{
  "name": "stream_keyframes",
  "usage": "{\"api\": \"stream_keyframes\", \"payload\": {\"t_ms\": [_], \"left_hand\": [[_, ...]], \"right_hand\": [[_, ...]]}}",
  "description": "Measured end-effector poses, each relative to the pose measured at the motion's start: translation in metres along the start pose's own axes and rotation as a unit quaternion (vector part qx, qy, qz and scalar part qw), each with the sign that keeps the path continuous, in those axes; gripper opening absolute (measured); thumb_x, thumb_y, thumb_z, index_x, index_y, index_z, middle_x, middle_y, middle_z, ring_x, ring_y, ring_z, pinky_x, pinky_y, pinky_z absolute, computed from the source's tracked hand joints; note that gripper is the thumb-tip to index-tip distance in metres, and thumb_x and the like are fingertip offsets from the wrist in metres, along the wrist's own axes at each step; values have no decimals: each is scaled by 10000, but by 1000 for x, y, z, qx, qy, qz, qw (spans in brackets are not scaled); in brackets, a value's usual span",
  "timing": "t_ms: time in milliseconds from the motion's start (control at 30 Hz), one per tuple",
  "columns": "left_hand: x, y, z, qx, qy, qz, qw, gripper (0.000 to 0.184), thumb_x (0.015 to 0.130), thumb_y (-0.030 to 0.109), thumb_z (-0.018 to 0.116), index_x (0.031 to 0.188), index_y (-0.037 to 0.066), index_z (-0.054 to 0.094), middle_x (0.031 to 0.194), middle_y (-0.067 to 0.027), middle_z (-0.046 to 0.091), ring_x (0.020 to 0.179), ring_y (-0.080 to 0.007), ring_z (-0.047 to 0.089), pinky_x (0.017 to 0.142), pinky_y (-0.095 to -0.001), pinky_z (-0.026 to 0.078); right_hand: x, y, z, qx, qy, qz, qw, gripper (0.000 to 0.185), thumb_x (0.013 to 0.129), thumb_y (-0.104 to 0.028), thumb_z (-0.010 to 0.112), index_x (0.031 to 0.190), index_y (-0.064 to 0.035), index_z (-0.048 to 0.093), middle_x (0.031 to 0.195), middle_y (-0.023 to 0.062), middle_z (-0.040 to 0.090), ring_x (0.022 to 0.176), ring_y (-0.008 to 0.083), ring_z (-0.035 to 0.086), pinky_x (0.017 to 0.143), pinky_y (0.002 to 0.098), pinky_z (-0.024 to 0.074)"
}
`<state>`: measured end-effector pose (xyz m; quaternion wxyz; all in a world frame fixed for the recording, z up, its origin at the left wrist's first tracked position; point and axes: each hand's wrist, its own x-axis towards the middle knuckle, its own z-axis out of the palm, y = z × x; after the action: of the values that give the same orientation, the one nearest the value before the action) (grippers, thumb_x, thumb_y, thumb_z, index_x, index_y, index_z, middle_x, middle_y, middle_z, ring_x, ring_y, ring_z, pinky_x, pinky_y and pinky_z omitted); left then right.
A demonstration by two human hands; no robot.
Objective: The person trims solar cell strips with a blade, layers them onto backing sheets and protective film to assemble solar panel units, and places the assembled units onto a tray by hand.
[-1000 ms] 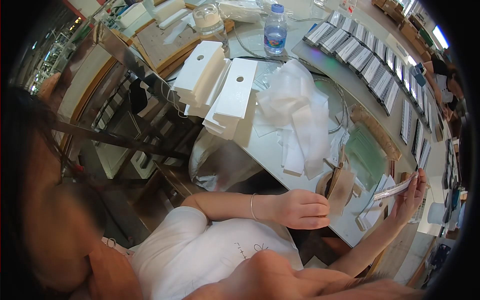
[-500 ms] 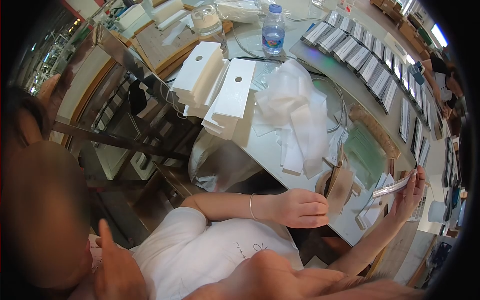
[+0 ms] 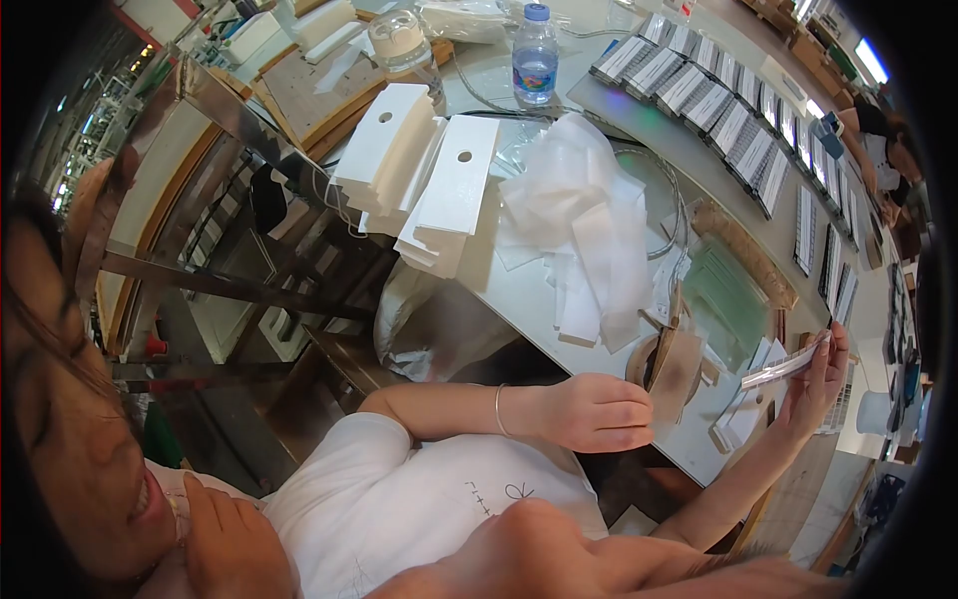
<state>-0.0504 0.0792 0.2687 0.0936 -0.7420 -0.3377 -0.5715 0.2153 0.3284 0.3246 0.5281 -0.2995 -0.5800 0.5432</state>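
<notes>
My left hand [image 3: 607, 412], with a bracelet at the wrist, is curled closed over the near table edge, beside a brown cardboard piece [image 3: 676, 376]. Whatever it may hold is hidden by the fingers. My right hand [image 3: 813, 384] is raised at the right and pinches one end of a thin, shiny, pale strip [image 3: 781, 369]. Below the strip lie white pieces [image 3: 739, 415]. Left of the cardboard is a heap of translucent white sheets [image 3: 584, 220]. A stack of green-tinted clear sheets [image 3: 725, 299] lies beyond the cardboard.
Two stacks of white pieces with holes [image 3: 385, 150] [image 3: 459, 185] stand near the table edge, with a water bottle [image 3: 535, 60] and a jar [image 3: 401, 48] behind. Rows of striped packs [image 3: 714, 110] lie farther back. Another person [image 3: 90, 429] is close at left; a co-worker [image 3: 878, 150] is at far right.
The person at left has leaned in, a hand now near the neck. The table scene has shifted slightly left and up in view. My hands keep nearly the same pose.
</notes>
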Motion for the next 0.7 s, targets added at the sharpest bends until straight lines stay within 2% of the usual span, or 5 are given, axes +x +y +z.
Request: {"api": "stream_keyframes", "payload": {"t_ms": [700], "left_hand": [[-4,-1,0,22,-2,-7,1000,148,838,68,726,982,86,699,985,-29,630,918,-206,676,736,-293,579]], "right_hand": [[-1,-1,1,-8,2,4,1000,364,1034,-84,640,1374,0,538,1120,30,616,985,74,600,830,206,501]]}}
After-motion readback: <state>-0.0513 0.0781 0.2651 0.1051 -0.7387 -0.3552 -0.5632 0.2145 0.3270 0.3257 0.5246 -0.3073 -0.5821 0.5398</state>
